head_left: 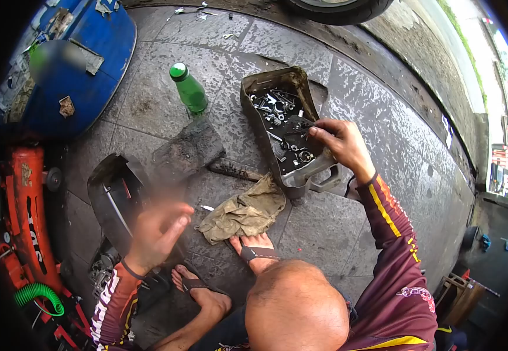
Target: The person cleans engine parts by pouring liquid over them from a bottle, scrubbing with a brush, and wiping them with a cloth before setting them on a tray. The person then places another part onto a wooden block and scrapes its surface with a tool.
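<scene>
My right hand (344,146) is over the right side of a cut-open dark container (254,120) that holds many small metal parts (277,108). Its thumb and index finger are pinched at a small dark piece that I cannot make out. On the left, my left hand (154,237) hangs over the floor beside a second dark container (110,193), thumb and fingers apart, nothing seen in it; some fingers are smeared by motion. Between the hands a crumpled brown cloth (245,210) lies by my foot. A green bottle (190,93) stands behind the cloth.
A red floor jack (28,210) with a green coiled hose (40,295) is at the left. Above it sits a blue metal object (99,58) with scraps on it. A dark-stained block (189,146) lies mid-floor, a tyre (341,11) at the top. My bent knee (298,310) shows below.
</scene>
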{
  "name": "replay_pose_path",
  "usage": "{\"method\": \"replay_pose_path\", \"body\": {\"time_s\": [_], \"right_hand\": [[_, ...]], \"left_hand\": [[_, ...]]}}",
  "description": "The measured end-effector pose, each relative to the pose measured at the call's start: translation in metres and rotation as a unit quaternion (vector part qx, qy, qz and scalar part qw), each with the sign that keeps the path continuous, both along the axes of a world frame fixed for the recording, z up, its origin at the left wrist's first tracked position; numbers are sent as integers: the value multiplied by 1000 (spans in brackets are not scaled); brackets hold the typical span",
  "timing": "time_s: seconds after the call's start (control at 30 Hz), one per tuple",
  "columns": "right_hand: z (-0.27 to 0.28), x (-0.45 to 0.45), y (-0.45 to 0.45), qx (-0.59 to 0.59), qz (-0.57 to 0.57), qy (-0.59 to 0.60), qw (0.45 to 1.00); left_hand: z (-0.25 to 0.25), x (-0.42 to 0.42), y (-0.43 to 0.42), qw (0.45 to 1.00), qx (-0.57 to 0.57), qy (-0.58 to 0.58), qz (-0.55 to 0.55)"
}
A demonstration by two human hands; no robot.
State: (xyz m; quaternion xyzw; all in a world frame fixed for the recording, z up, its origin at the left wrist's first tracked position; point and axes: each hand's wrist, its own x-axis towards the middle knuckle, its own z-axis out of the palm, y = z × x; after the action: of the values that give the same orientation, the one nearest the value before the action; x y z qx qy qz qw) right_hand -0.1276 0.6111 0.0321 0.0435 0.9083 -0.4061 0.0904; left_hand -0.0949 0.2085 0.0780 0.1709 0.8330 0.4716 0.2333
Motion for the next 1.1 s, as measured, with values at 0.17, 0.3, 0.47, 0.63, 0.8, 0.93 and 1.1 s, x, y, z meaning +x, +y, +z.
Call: {"method": "replay_pose_path", "body": {"time_s": [0.17, 0.3, 0.47, 0.63, 0.8, 0.93, 1.1], "right_hand": [[33, 13, -66, -272, -48, -88, 957], [43, 8, -143, -382, 30, -130, 915], [53, -1, -223, -426, 142, -113, 886], [55, -4, -285, -389, 263, -75, 879], [19, 22, -303, -367, 279, -93, 883], [-20, 45, -277, -324, 204, -117, 916], [-42, 78, -250, -302, 97, -178, 931]], "left_hand": [[-13, -9, 19, 968, 156, -176, 89], [21, -20, -1, 963, 115, -230, 79], [69, -7, -59, 961, 78, -224, 138], [94, 28, -113, 971, -40, -96, 216], [40, 52, -131, 949, 91, -94, 285], [-14, 52, -102, 928, 168, -157, 293], [-66, 72, -69, 871, 283, -260, 305]]}}
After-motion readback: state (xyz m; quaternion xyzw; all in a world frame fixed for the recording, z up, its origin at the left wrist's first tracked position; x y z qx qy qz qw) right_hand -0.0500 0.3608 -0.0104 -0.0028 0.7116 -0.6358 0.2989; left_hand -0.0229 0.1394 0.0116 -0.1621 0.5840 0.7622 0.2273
